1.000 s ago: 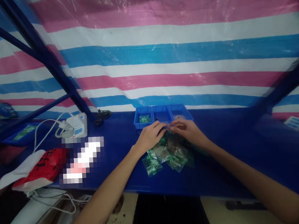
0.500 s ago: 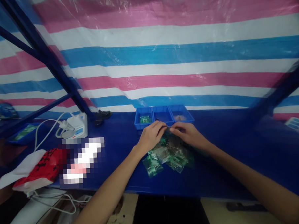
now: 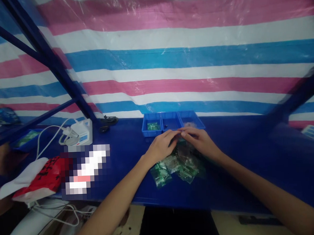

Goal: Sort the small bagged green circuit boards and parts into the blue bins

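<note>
My left hand (image 3: 163, 144) and my right hand (image 3: 196, 139) meet just in front of a blue three-part tray, fingertips pinched close together. Between them is the top edge of a small clear plastic bag (image 3: 182, 141), mostly hidden by my fingers. Below lies a pile of small clear bags (image 3: 186, 170) with green pieces inside. One of these bags (image 3: 161, 174) lies at the pile's left front. In the blue tray (image 3: 151, 133), the left compartment holds green bagged pieces (image 3: 153, 126), the middle one a tiny dark piece (image 3: 166, 126), and the right one pale, clear items (image 3: 190, 124).
On the left stand a white power strip (image 3: 83, 132) with cables and a red and white packet (image 3: 48, 174). Another blue tray (image 3: 28, 139) sits farther left, near a person's arm (image 3: 1, 159). Blue frame posts (image 3: 50, 63) rise at the sides.
My left hand has shifted slightly right, bringing the fingertips of both hands together. The tiny dark piece in the tray's middle compartment now shows more clearly.
</note>
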`<state>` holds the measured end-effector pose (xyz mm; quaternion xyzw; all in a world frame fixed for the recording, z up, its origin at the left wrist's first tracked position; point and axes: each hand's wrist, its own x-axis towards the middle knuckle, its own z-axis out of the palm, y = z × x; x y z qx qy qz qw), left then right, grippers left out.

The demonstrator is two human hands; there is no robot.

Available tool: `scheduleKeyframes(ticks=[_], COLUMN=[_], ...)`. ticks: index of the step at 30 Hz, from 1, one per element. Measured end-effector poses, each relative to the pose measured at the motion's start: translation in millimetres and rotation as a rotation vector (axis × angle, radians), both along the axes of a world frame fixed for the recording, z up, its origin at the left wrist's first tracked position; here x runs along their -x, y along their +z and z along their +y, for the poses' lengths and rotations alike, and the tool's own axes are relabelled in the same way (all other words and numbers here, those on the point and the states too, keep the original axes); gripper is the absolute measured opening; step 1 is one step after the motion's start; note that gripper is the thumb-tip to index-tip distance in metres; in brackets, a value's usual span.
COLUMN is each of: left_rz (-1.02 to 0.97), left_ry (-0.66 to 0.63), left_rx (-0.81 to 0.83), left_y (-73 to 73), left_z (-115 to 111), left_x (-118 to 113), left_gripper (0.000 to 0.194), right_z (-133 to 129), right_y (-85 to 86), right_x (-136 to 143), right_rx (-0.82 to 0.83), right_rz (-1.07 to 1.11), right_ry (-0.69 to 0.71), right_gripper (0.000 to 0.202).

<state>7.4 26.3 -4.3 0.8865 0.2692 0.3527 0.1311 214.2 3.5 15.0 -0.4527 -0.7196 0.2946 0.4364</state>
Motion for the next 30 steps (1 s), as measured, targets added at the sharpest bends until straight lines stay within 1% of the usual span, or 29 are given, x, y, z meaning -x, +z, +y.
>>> scheduleKeyframes(ticks=[4, 8, 10, 13, 16, 18, 19, 21, 23, 25, 26, 27, 30], left_rz=[-0.040, -0.048, -0.051, -0.050, -0.005, 0.035, 0.053, 0.080, 0.099, 0.120, 0.136, 0.156, 0.245], left_ry=[0.023, 0.095, 0.108, 0.114, 0.137, 0.146, 0.147, 0.152, 0.170, 0.199, 0.213, 0.224, 0.230], left_rx=[0.016, 0.017, 0.007, -0.017, -0.049, -0.067, -0.074, -0.088, -0.100, -0.109, -0.111, -0.109, -0.089], left_y=[1.1, 2.1, 2.5, 3.7, 5.1, 5.6, 5.6, 4.8, 3.3, 1.6, 1.0, 0.6, 0.9], left_z=[1, 1, 1, 0, 0, 0, 0, 1, 3, 5, 6, 7, 7], left_x=[1, 2, 2, 2, 3, 4, 4, 5, 6, 7, 8, 8, 8], left_gripper=[0.034, 0.043, 0.044, 0.039, 0.031, 0.027, 0.027, 0.026, 0.026, 0.025, 0.024, 0.024, 0.021], right_z=[-1, 1, 3, 8, 14, 21, 25, 31, 34, 34, 32, 30, 21], right_y=[5.4, 6.5, 6.6, 7.7, 8.5, 6.9, 5.2, 0.7, -3.5, -5.4, -5.2, -4.5, -2.3], right_x=[0, -3, -6, -14, -26, -36, -41, -49, -53, -52, -50, -46, -34], right_rx=[0.040, 0.080, 0.082, 0.054, -0.005, -0.051, -0.079, -0.162, -0.293, -0.422, -0.459, -0.472, -0.424], right_rz=[0.031, 0.136, 0.210, 0.302, 0.311, 0.221, 0.140, -0.101, -0.368, -0.546, -0.586, -0.603, -0.637], right_ry=[0.020, -0.035, -0.071, -0.131, -0.226, -0.305, -0.341, -0.397, -0.454, -0.484, -0.469, -0.426, -0.181], right_gripper=[0.034, 0.034, 0.032, 0.029, 0.029, 0.030, 0.030, 0.028, 0.027, 0.026, 0.025, 0.024, 0.022])
